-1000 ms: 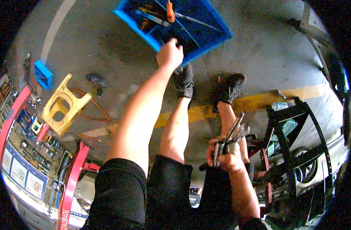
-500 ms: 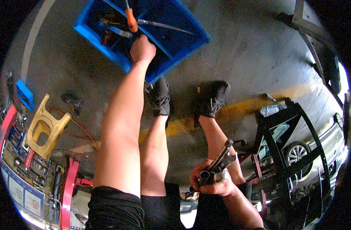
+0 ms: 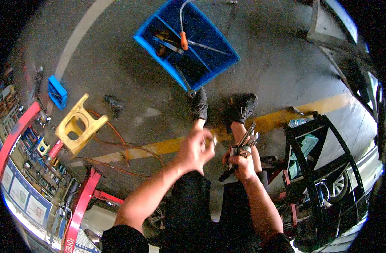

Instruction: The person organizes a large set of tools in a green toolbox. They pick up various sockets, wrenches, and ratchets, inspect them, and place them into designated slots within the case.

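My right hand [image 3: 243, 167] is wrapped round several metal tools [image 3: 244, 143]. An open-ended wrench [image 3: 254, 137] and a dark bar stick up from the fist, a shiny round socket-like end [image 3: 245, 150] shows beside the thumb, and a dark handle [image 3: 227, 173] points down to the left. Close to it on the left, my left hand [image 3: 194, 150] has its fingers curled round a small shiny metal piece [image 3: 214, 140], too small to name exactly. Ahead on the floor stands a blue divided bin [image 3: 169, 68] holding a screwdriver-like tool with an orange handle [image 3: 184, 41] and other tools.
A yellow plastic stool [image 3: 81, 126] lies on its side at the left, near an orange hose [image 3: 121, 134] and a small blue tray [image 3: 57, 93]. Red lift arms [image 3: 84, 202] stand at lower left. A black metal frame [image 3: 315, 168] rises at right, before a car.
My left hand has come out of the blue bin and back beside my right hand, now with a small shiny piece. My right hand keeps its tools. The view has shifted.
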`<control>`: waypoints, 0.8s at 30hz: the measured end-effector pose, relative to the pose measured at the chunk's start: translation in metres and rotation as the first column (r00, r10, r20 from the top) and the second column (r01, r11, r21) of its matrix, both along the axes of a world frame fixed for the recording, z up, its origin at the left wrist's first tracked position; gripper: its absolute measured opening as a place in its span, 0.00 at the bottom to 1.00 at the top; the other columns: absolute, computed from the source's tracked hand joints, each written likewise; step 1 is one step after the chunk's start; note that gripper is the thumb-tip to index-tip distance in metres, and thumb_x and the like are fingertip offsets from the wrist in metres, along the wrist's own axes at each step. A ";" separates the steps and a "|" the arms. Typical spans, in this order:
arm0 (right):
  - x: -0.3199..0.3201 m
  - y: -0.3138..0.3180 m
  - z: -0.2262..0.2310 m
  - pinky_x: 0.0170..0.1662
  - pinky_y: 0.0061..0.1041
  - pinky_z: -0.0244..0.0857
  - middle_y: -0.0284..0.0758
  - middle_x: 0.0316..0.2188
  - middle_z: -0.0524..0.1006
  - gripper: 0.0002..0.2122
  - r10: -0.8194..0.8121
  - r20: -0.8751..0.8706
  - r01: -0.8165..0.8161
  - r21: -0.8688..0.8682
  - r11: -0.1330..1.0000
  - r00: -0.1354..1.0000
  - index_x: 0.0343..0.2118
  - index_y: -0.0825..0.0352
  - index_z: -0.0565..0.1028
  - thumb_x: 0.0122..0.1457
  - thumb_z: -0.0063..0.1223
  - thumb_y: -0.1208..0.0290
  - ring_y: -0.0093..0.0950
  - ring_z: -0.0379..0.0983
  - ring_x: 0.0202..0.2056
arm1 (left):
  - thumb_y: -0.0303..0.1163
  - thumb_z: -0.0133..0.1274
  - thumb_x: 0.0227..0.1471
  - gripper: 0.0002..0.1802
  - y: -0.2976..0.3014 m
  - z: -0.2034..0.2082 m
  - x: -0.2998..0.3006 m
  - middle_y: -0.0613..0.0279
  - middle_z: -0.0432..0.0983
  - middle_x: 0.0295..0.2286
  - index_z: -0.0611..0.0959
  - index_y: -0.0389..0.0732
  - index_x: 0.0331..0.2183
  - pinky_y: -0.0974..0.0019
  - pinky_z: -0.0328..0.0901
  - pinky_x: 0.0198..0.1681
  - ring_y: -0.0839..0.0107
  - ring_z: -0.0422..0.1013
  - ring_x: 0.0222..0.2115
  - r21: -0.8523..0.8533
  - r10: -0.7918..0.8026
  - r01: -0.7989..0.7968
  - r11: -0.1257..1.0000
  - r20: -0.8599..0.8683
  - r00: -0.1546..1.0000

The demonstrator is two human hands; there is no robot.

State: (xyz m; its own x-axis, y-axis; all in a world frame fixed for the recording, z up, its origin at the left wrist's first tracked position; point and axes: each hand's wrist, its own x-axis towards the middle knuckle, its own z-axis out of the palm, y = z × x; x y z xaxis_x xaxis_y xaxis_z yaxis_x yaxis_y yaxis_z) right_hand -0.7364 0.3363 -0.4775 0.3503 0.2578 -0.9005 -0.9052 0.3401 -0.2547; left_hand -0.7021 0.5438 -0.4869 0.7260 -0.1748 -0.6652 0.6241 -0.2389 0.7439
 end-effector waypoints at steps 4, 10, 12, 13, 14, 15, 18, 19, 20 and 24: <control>-0.003 0.009 0.077 0.31 0.23 0.64 0.30 0.23 0.75 0.09 0.015 0.051 -0.012 -0.060 0.998 0.999 0.25 0.69 0.74 0.41 0.56 0.71 0.22 0.70 0.27 | 0.27 0.56 0.45 0.12 -0.013 0.133 -0.013 0.59 0.72 0.26 0.74 0.39 0.34 0.66 0.67 0.30 0.68 0.71 0.25 -0.081 -0.114 0.128 0.989 0.153 0.982; 0.024 0.023 0.216 0.32 0.23 0.64 0.30 0.24 0.74 0.09 0.095 0.291 -0.063 -0.119 0.991 0.952 0.27 0.68 0.73 0.42 0.56 0.71 0.22 0.69 0.27 | 0.28 0.56 0.45 0.15 -0.004 0.248 -0.001 0.53 0.72 0.28 0.73 0.38 0.37 0.61 0.67 0.34 0.57 0.71 0.29 0.050 -0.273 0.284 0.957 0.477 0.835; 0.025 0.027 0.251 0.32 0.23 0.64 0.30 0.25 0.74 0.09 0.097 0.379 -0.040 -0.154 0.987 0.921 0.28 0.68 0.74 0.42 0.56 0.71 0.21 0.69 0.28 | 0.27 0.54 0.46 0.14 0.000 0.288 0.001 0.52 0.72 0.29 0.73 0.37 0.38 0.62 0.67 0.34 0.58 0.72 0.29 -0.007 -0.215 0.243 0.970 0.437 0.873; 0.026 0.027 0.267 0.32 0.23 0.64 0.30 0.26 0.75 0.10 0.113 0.420 -0.035 -0.189 0.981 0.900 0.29 0.68 0.74 0.43 0.56 0.71 0.21 0.69 0.28 | 0.26 0.53 0.47 0.14 0.001 0.306 0.003 0.52 0.73 0.29 0.72 0.36 0.39 0.63 0.67 0.35 0.60 0.73 0.30 -0.076 -0.181 0.220 0.973 0.350 0.919; 0.031 0.027 0.281 0.33 0.23 0.64 0.31 0.26 0.75 0.10 0.130 0.459 -0.029 -0.221 0.975 0.879 0.29 0.69 0.75 0.43 0.56 0.70 0.21 0.69 0.29 | 0.25 0.52 0.48 0.14 0.000 0.319 0.009 0.52 0.74 0.30 0.72 0.36 0.40 0.63 0.67 0.35 0.62 0.73 0.31 -0.141 -0.157 0.199 0.970 0.264 0.952; 0.033 0.032 0.298 0.33 0.22 0.65 0.31 0.26 0.75 0.11 0.111 0.459 -0.002 -0.231 0.973 0.881 0.31 0.69 0.75 0.43 0.56 0.71 0.21 0.70 0.28 | 0.25 0.51 0.48 0.14 0.002 0.335 0.013 0.53 0.75 0.29 0.73 0.36 0.40 0.65 0.67 0.36 0.65 0.73 0.32 -0.109 -0.185 0.216 0.970 0.243 0.952; 0.038 0.039 0.347 0.33 0.22 0.66 0.31 0.25 0.76 0.11 0.080 0.521 0.087 -0.289 0.953 0.850 0.33 0.69 0.74 0.45 0.56 0.72 0.21 0.71 0.28 | 0.24 0.49 0.49 0.10 0.003 0.377 0.026 0.52 0.76 0.30 0.73 0.33 0.37 0.65 0.68 0.36 0.66 0.74 0.31 -0.165 -0.155 0.214 0.963 0.312 0.937; 0.035 0.038 0.360 0.33 0.23 0.66 0.31 0.25 0.76 0.11 0.087 0.549 0.113 -0.321 0.940 0.831 0.33 0.69 0.74 0.45 0.55 0.72 0.21 0.71 0.28 | 0.24 0.50 0.49 0.12 0.003 0.379 0.023 0.56 0.75 0.29 0.74 0.34 0.38 0.68 0.67 0.34 0.72 0.72 0.29 -0.217 -0.143 0.219 0.951 0.317 0.938; 0.040 0.036 0.379 0.38 0.22 0.62 0.27 0.28 0.73 0.14 0.072 0.496 0.095 -0.304 0.948 0.865 0.36 0.68 0.72 0.43 0.58 0.77 0.19 0.67 0.32 | 0.25 0.51 0.49 0.11 0.004 0.390 0.026 0.58 0.75 0.28 0.74 0.34 0.38 0.70 0.66 0.34 0.74 0.71 0.29 -0.263 -0.153 0.229 0.937 0.281 0.947; 0.051 0.036 0.442 0.33 0.22 0.64 0.29 0.23 0.74 0.07 0.044 0.573 0.215 -0.375 0.902 0.818 0.29 0.67 0.72 0.46 0.58 0.76 0.20 0.68 0.28 | 0.25 0.54 0.51 0.11 -0.006 0.438 0.053 0.64 0.74 0.31 0.75 0.36 0.38 0.72 0.65 0.38 0.78 0.68 0.32 -0.282 -0.261 0.318 0.905 0.221 0.940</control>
State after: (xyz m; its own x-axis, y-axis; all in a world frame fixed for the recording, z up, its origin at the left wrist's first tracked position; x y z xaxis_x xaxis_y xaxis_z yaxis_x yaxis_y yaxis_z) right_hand -0.6857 0.3726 -0.0359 0.8224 -0.1393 -0.5517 -0.5316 0.1574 -0.8322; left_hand -0.6494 0.5376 -0.0485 0.7106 -0.5708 -0.4114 0.4163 -0.1304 0.8998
